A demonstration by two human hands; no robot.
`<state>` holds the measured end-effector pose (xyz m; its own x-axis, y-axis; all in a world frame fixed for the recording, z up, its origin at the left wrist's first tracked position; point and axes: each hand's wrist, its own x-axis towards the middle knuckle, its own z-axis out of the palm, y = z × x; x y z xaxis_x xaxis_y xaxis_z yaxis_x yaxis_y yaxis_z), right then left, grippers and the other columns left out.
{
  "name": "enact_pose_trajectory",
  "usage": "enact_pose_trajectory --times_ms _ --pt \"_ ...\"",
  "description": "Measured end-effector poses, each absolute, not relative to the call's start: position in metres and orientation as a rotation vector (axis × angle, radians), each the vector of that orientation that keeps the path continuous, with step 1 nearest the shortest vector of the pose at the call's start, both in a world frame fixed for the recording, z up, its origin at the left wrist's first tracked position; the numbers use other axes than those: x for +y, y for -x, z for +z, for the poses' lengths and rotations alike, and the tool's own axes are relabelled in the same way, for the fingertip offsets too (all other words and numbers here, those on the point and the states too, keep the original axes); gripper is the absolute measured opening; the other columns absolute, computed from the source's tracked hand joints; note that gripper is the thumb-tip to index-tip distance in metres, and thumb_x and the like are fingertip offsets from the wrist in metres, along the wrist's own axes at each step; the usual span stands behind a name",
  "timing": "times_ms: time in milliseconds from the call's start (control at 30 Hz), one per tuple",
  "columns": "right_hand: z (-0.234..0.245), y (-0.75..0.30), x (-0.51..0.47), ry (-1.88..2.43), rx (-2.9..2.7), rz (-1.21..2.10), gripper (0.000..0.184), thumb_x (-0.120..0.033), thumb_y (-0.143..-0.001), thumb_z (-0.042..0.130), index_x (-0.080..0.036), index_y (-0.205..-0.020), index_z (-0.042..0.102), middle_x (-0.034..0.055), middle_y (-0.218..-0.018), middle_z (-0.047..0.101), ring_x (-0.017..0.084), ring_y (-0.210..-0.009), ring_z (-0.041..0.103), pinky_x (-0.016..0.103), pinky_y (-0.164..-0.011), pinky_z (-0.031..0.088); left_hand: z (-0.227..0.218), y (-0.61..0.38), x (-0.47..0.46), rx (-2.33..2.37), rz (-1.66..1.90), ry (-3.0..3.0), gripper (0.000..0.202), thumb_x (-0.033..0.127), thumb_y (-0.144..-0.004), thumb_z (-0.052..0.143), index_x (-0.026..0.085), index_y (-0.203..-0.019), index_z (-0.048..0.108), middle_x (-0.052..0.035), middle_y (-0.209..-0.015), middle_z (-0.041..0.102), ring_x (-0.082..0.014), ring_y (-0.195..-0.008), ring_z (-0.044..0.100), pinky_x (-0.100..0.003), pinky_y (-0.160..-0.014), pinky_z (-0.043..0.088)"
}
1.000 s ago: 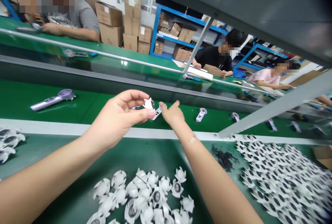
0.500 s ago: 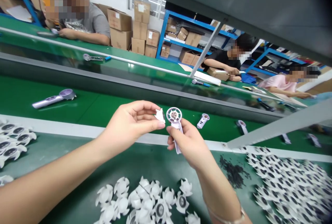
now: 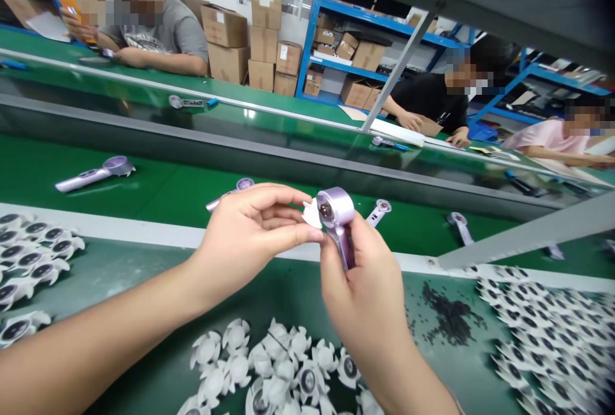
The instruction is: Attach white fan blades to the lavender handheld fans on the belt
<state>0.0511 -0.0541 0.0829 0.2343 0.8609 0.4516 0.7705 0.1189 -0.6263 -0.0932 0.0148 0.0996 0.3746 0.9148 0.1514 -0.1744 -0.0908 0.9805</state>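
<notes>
Between thumb and fingers my left hand [image 3: 262, 223] pinches a white fan blade [image 3: 312, 213]. Wrapped round the handle of a lilac handheld fan body [image 3: 339, 207] is my right hand [image 3: 368, 268]. The body's round head faces left, its motor showing in the ring, and the blade is right beside that opening; whether they touch I cannot tell. Below my hands lies a loose pile of white fan blades [image 3: 273, 364] on the green table.
Fan bodies [image 3: 93, 173] lie along the green belt [image 3: 158, 187] beyond the hands. More blades stand in rows at left [image 3: 33, 248] and right [image 3: 552, 332], near small black pieces [image 3: 451, 316]. A slanted metal post [image 3: 519, 229] crosses at right. Several co-workers sit opposite.
My right hand has turned the fan body so its open head faces left, toward the blade. Both hands have shifted slightly right in view. Another fan body now shows behind my left hand.
</notes>
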Motion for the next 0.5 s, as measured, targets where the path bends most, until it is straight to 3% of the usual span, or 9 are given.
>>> enact_pose_trajectory --times_ms 300,500 --pt "0.0820 -0.0475 -0.0572 1.664 -1.594 0.022 0.022 -0.020 -0.091 0.047 -0.016 -0.107 0.061 0.0094 -0.089 0.064 0.022 -0.074 0.060 0.032 -0.062 0.049 0.0988 0.0930 0.0157 0.745 1.057 -1.304 0.028 0.018 -0.066 0.087 0.017 -0.091 0.074 -0.0014 -0.085 0.078 -0.0205 -0.080 0.075 -0.024 -0.076 0.064" --pt "0.0770 -0.0464 -0.0572 1.659 -1.660 -0.191 0.026 -0.019 -0.092 0.046 -0.012 -0.113 0.060 0.0125 -0.087 0.066 0.024 -0.076 0.064 0.031 -0.057 0.051 0.0968 0.0958 0.0209 0.753 1.004 -1.246 0.031 0.015 -0.063 0.088 0.020 -0.092 0.077 -0.0003 -0.080 0.078 -0.0189 -0.078 0.075 -0.023 -0.074 0.062"
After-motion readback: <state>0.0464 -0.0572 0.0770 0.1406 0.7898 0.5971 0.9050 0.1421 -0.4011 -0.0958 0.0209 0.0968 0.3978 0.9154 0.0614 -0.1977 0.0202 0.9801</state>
